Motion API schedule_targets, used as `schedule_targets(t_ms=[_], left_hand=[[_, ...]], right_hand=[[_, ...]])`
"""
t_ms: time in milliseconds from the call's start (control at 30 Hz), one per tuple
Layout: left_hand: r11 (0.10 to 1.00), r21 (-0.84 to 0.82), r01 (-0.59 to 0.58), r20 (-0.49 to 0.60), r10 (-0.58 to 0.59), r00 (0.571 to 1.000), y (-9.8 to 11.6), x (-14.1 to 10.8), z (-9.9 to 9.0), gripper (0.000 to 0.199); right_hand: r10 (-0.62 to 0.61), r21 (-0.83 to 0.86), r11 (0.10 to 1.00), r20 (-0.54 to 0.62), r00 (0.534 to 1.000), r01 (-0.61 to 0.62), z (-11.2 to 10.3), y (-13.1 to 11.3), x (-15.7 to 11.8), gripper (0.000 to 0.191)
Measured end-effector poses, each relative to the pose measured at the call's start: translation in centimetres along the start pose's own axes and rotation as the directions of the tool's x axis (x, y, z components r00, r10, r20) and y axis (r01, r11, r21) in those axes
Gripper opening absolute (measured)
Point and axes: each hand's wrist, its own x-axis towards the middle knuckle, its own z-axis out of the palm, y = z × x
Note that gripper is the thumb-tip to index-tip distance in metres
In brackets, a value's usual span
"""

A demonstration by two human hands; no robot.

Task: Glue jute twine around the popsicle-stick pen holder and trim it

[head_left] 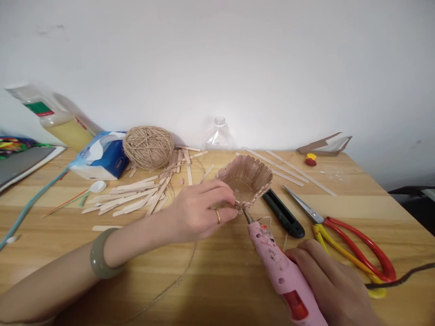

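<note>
My left hand (200, 210) pinches the near rim of a small basket (261, 174) made of wooden craft sticks. The basket is tilted, so its inside faces me. In my right hand (331, 276) is a pink hot glue gun (275, 258), its metal nozzle touching or very close to the basket's near rim beside my left fingertips. A strand of twine (180, 278) runs over the table below my left hand. What exactly my left fingertips press against the rim is hidden.
Right of the basket lie a dark utility knife (283, 215) and red-and-yellow scissors (319, 219). Behind are glue sticks (292, 165) and a cut bottle top (219, 133). To the left are loose craft sticks (129, 194), a twine ball (148, 147) and a tissue pack (102, 158).
</note>
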Motion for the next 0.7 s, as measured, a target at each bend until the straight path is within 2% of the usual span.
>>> schedule_targets(t_ms=[133, 467, 633, 700], left_hand=[[1.000, -0.005, 0.001, -0.017, -0.001, 1.000, 0.1, 0.1, 0.0, 0.008], [1.000, 0.015, 0.000, -0.009, 0.000, 1.000, 0.2, 0.2, 0.0, 0.010], [0.999, 0.031, 0.042, -0.055, -0.040, 0.998, 0.4, 0.5, 0.2, 0.006], [0.999, 0.034, 0.041, -0.038, -0.040, 0.998, 0.4, 0.6, 0.2, 0.003]], right_hand=[[0.023, 0.033, 0.999, -0.016, 1.000, -0.023, 0.4, 0.0, -0.6, 0.023], [-0.021, -0.002, 1.000, -0.028, 0.999, 0.021, -0.5, -0.3, 0.7, 0.026], [-0.001, 0.055, 0.998, -0.012, 1.000, 0.001, -0.4, 0.0, 0.1, 0.026], [-0.016, 0.081, 0.997, 0.002, 1.000, 0.015, -0.6, 0.1, -0.1, 0.026]])
